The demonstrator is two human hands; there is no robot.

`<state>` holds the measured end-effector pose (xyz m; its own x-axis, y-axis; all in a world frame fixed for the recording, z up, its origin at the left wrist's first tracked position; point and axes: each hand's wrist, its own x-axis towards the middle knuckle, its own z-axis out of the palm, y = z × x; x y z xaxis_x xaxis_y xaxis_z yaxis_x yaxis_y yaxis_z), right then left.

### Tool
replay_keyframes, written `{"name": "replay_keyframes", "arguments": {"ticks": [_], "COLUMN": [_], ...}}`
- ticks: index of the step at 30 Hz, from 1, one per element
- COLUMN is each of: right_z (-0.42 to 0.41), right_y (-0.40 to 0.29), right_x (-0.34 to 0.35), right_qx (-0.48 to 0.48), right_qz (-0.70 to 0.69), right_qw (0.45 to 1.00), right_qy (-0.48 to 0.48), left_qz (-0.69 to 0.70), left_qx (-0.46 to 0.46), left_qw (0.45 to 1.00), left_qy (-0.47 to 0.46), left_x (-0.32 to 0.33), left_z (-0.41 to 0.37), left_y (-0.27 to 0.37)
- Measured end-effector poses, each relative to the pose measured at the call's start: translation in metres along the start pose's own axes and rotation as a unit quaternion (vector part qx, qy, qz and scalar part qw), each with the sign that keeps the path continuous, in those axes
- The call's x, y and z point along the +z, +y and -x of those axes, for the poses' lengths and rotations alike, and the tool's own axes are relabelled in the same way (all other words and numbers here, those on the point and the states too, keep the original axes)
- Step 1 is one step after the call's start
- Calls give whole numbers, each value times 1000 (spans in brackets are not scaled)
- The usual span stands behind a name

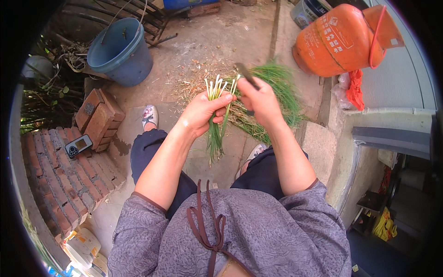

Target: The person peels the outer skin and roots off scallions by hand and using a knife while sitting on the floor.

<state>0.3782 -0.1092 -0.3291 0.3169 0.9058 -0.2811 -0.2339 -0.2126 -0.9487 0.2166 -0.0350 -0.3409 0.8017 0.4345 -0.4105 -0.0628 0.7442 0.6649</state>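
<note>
My left hand grips a small bunch of garlic chives or similar greens, white stem ends up and green leaves hanging down. One or two stalks stand a little apart at its fingertips. Close on its right, my right hand is closed around a dark, blurred knife-like tool, which sticks out up and to the left. Those right fingers are beside the white tip of a separate stalk; whether they touch it, I cannot tell. Beyond both hands a larger heap of the greens lies on the ground.
Dry trimmings litter the concrete. A blue bucket stands far left, near loose bricks and a low brick ledge bearing a phone. An orange gas cylinder is at far right, above a concrete step.
</note>
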Motion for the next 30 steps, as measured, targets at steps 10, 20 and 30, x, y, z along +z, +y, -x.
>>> {"name": "replay_keyframes", "arguments": {"ticks": [10, 20, 30], "right_z": [-2, -10, -2], "right_y": [-4, 1, -4], "right_x": [3, -18, -1], "right_qx": [-10, -17, -136], "right_qz": [119, 69, 219], "right_qw": [988, 982, 956], "right_qy": [102, 176, 140], "left_qz": [108, 236, -64], "left_qx": [101, 194, 211], "left_qw": [985, 939, 962], "left_qy": [92, 158, 161], "left_x": [-14, -43, -20], "left_z": [-5, -5, 0], "left_y": [8, 29, 22]}}
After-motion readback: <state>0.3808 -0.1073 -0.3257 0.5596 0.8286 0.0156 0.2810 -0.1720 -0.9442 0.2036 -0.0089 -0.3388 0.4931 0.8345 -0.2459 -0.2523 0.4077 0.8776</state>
